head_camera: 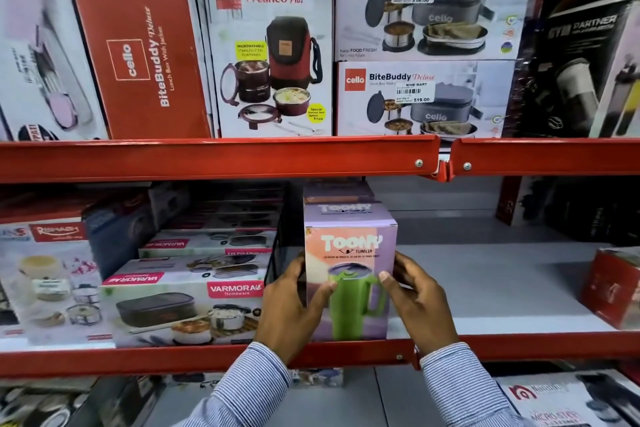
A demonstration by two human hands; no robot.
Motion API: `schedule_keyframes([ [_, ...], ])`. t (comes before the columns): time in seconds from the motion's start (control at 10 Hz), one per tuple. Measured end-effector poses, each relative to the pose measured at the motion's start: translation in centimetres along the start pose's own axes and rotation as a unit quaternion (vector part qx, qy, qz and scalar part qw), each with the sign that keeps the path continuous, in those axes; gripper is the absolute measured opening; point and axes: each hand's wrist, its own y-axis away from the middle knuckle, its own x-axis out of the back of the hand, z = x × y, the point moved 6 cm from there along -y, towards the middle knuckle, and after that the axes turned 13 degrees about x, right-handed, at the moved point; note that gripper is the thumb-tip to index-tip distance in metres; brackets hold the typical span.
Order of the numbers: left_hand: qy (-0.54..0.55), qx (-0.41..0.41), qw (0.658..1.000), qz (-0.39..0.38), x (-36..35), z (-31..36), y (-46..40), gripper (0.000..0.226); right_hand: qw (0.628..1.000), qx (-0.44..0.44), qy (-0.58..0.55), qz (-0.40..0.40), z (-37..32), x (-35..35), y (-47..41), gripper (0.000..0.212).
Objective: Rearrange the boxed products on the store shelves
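Observation:
A lilac Toony tumbler box (349, 246) with a green tumbler printed on it stands upright at the front of the middle shelf (502, 291). My left hand (291, 308) grips its left side and my right hand (419, 302) grips its right side, thumbs on the front face. A second Toony box (341, 208) stands directly behind it, with another box partly hidden further back. Both sleeves are striped.
Stacked Varmora boxes (183, 302) sit just left of the tumbler box. A red box (613, 288) stands at the far right of the same shelf. Cello lunch boxes (273, 52) fill the upper shelf. The red shelf rail (214, 159) runs overhead.

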Motion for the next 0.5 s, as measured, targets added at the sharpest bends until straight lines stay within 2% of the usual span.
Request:
schedule_keyframes([
  [0.4,-0.002,-0.006,1.0,-0.007,0.9,-0.1,0.4,0.06,1.0,-0.014,0.001,-0.003,-0.7,-0.6,0.3,0.043],
  [0.5,0.013,-0.023,1.0,0.015,2.0,0.1,0.8,0.081,0.995,0.003,0.047,0.085,-2.3,0.7,1.2,0.048],
])
